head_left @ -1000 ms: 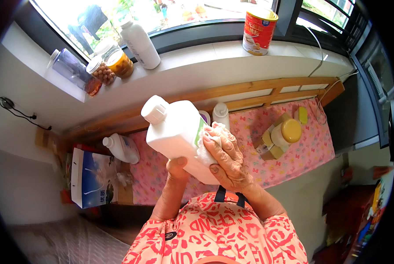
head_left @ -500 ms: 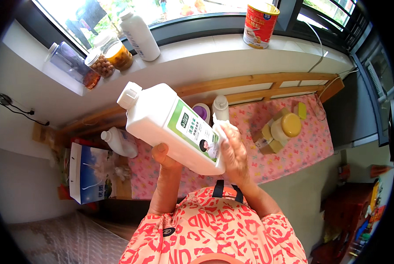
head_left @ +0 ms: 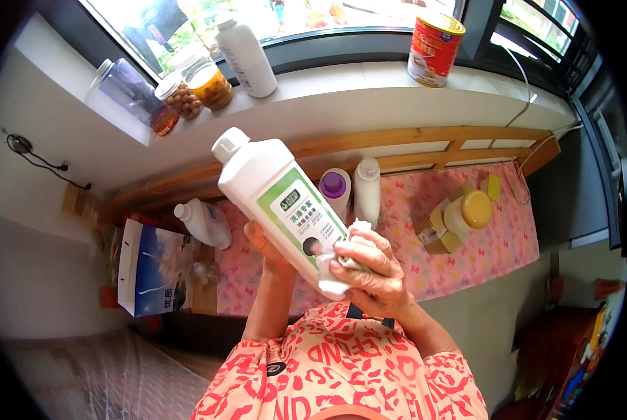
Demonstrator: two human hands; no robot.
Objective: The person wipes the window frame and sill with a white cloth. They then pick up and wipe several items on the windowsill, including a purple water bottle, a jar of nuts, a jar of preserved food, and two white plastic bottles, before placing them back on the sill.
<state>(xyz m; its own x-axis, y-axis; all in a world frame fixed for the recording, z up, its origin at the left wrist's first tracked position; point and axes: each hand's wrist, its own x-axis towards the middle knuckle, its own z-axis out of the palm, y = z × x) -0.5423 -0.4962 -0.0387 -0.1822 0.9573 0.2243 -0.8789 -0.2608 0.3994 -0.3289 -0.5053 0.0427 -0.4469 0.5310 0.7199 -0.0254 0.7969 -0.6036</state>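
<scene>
A large white jug-shaped bottle (head_left: 261,175) with a green-edged label is tilted in front of me, its cap toward the upper left. My left hand (head_left: 266,248) grips it from beneath, thumb showing along its left side. My right hand (head_left: 380,273) is closed on a crumpled white cloth (head_left: 333,271), pressed against the lower end of the label. Whether the cloth is fabric or paper I cannot tell. Just beyond stand a white bottle with a purple cap (head_left: 335,187) and a plain white bottle (head_left: 367,192).
A pink patterned bed surface (head_left: 485,245) lies below, holding a yellow-lidded jar (head_left: 467,212) beside a cardboard box. Left are another white bottle (head_left: 205,222) and a blue-white paper bag (head_left: 149,273). Jars, a white bottle (head_left: 247,59) and a red can (head_left: 435,52) line the windowsill.
The bottle has turned so its label faces up more. My right hand has shifted from the bottle's right side onto the label's lower end, with the cloth.
</scene>
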